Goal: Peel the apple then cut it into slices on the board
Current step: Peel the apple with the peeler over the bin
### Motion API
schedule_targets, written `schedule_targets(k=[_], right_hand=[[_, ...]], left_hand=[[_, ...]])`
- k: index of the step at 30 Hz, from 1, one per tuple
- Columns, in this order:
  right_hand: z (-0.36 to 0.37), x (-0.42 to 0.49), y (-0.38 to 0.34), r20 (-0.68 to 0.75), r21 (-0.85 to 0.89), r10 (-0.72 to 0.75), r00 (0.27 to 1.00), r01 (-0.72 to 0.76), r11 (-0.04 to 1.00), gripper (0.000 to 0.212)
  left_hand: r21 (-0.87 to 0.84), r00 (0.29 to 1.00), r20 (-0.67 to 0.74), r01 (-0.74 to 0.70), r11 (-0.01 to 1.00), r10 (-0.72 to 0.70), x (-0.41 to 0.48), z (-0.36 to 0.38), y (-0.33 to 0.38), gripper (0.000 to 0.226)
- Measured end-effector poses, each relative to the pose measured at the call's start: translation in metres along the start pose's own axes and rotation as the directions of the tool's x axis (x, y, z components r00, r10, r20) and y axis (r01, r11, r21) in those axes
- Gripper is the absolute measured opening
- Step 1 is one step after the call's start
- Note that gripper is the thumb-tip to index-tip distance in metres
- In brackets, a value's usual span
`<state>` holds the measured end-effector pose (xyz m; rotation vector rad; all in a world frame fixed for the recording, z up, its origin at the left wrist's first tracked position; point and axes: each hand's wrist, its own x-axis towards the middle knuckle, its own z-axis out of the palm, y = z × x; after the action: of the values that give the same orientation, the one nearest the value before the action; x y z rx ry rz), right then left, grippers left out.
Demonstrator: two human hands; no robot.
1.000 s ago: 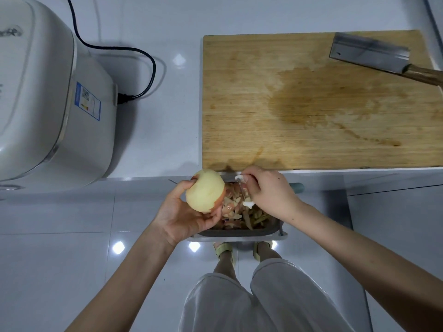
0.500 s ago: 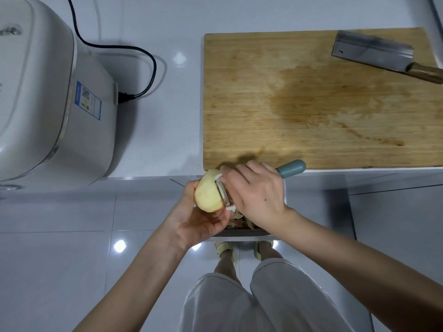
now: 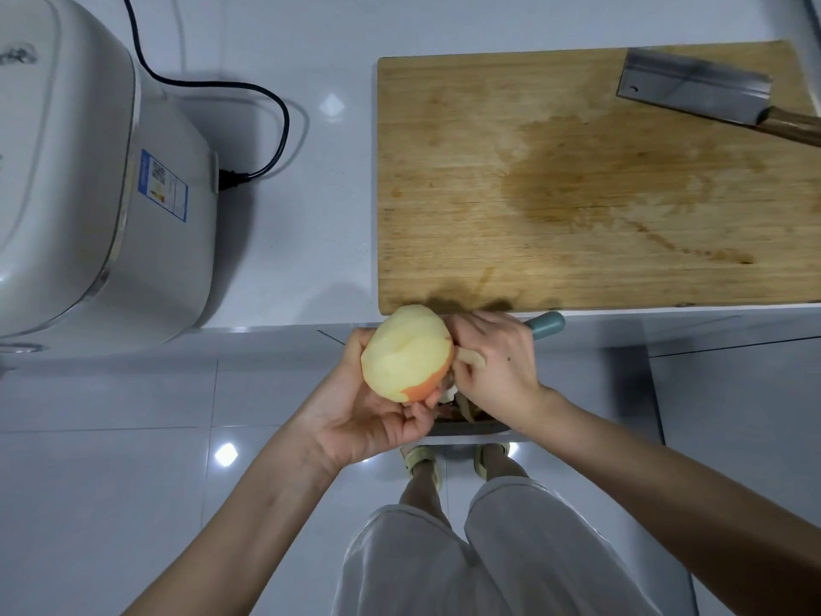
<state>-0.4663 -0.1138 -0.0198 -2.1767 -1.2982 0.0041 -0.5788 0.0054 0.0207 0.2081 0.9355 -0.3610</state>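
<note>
Your left hand [image 3: 368, 420] grips the apple [image 3: 406, 351] from below, just off the front edge of the counter [image 3: 337, 193], by the board's [image 3: 488, 171] front left corner and over the bin [image 3: 466, 429] of peels [image 3: 464, 406]. Your right hand [image 3: 497, 366] is curled round the peeler [image 3: 548, 324] and touches the apple's right side, so your 2 hands are close together. The only skin [image 3: 424, 389] showing is 1 orange patch low on the right, facing the peeler, so I think that side comes next, before the knife [image 3: 693, 91] at the board's back right corner.
</note>
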Motion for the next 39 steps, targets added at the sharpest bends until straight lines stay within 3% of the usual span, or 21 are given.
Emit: schedule_targets(k=[4, 7, 9, 11, 13, 16, 20, 23, 25, 26, 29, 32, 34, 36, 39], right_hand=[[0.003, -0.004, 0.002, 0.169, -0.1, 0.242, 0.955, -0.227, 0.969, 0.028], [-0.004, 0.001, 0.002, 0.524, -0.19, 0.409, 0.747, -0.365, 0.911, 0.044], [-0.004, 0.004, -0.001, 0.625, -0.39, 0.447, 0.64, -0.241, 0.889, 0.051], [0.001, 0.005, -0.002, 0.663, -0.563, 0.473, 0.58, -0.029, 0.826, 0.041], [0.005, 0.006, -0.001, 0.68, -0.628, 0.491, 0.544, 0.087, 0.774, 0.022], [0.0, 0.01, 0.0, 0.702, -0.664, 0.524, 0.483, 0.177, 0.726, 0.009], [-0.007, 0.013, 0.0, 0.722, -0.671, 0.467, 0.51, 0.351, 0.653, 0.015], [0.001, 0.005, -0.002, 0.761, -0.643, 0.394, 0.514, 0.526, 0.556, 0.046], [0.01, 0.001, 0.0, 0.777, -0.629, 0.382, 0.501, 0.586, 0.511, 0.052], [0.011, 0.002, 0.002, 0.772, -0.635, 0.389, 0.503, 0.581, 0.51, 0.052], [0.007, 0.009, 0.008, 0.784, -0.619, 0.375, 0.495, 0.582, 0.526, 0.028], [0.006, 0.005, 0.008, 0.771, -0.633, 0.388, 0.504, 0.545, 0.55, 0.023], [0.008, 0.002, 0.007, 0.729, -0.67, 0.401, 0.555, 0.459, 0.583, 0.019], [0.008, 0.002, 0.007, 0.688, -0.686, 0.407, 0.602, 0.355, 0.635, 0.034], [0.008, 0.001, 0.006, 0.647, -0.662, 0.352, 0.676, 0.27, 0.699, 0.035]], left_hand=[[-0.089, 0.995, 0.099, 0.008, 0.996, 0.0, -0.003, -0.003, 0.006, 0.057], [-0.153, 0.993, 0.114, -0.022, 0.988, 0.04, -0.001, -0.014, 0.011, 0.071], [-0.189, 0.989, 0.148, 0.006, 0.982, 0.023, 0.001, -0.018, 0.013, 0.08], [-0.208, 0.986, 0.165, 0.024, 0.978, 0.011, 0.004, -0.022, 0.015, 0.083], [-0.226, 0.986, 0.167, 0.043, 0.973, -0.005, 0.005, -0.024, 0.015, 0.082], [-0.272, 0.988, 0.151, 0.058, 0.96, -0.017, 0.007, -0.026, 0.016, 0.076], [-0.331, 0.995, 0.094, 0.065, 0.941, -0.036, 0.01, -0.027, 0.014, 0.063], [-0.342, 0.999, 0.039, 0.043, 0.939, -0.032, 0.014, -0.025, 0.014, 0.059], [-0.339, 1.0, 0.009, 0.028, 0.94, -0.027, 0.017, -0.025, 0.013, 0.059], [-0.336, 1.0, -0.003, 0.023, 0.942, -0.026, 0.017, -0.025, 0.013, 0.06], [-0.306, 1.0, -0.02, 0.009, 0.952, -0.015, 0.017, -0.025, 0.012, 0.06], [-0.222, 1.0, -0.019, -0.027, 0.975, 0.024, 0.017, -0.024, 0.011, 0.052], [-0.206, 0.999, -0.007, -0.044, 0.978, 0.044, 0.019, -0.022, 0.008, 0.048], [-0.253, 0.998, 0.035, -0.05, 0.966, 0.061, 0.023, -0.018, 0.005, 0.047], [-0.297, 0.993, 0.061, -0.077, 0.952, 0.1, 0.03, -0.012, 0.001, 0.048]])
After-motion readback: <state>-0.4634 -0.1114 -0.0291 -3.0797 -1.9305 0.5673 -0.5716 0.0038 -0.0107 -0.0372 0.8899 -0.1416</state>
